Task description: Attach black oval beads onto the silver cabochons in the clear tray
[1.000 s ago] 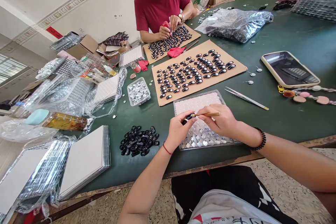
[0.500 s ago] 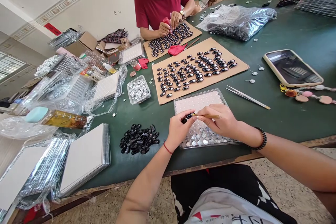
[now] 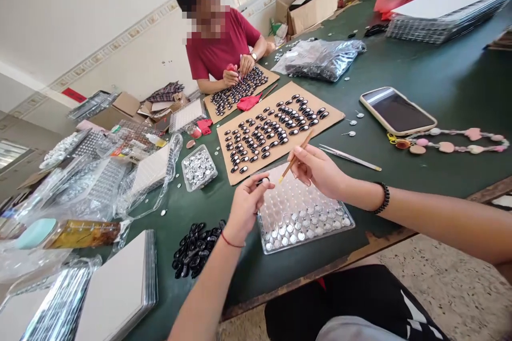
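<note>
While the left hand point(image 3: 245, 208) hovers over the near edge of the green bench point(image 3: 440, 74), its fingers are pinched together on a small dark piece point(image 3: 262, 181), held just above the left rim of the clear plastic tray point(image 3: 304, 218). The right hand point(image 3: 318, 170) has its fingers clamped on a thin wooden stick point(image 3: 295, 156), tilted with its tip pointing down toward the dark piece, a little apart from it. The tray holds rows of round silvery pieces at its near end. A pile of black pieces point(image 3: 196, 249) lies left of the tray near the bench's front edge. Beyond the tray sits a cardboard sheet point(image 3: 332, 115) covered with dark ovals; tweezers point(image 3: 349, 157) lie beside it and a phone point(image 3: 397, 111) farther right. At the far edge, another person point(image 3: 224, 48) works over a second cardboard.
</note>
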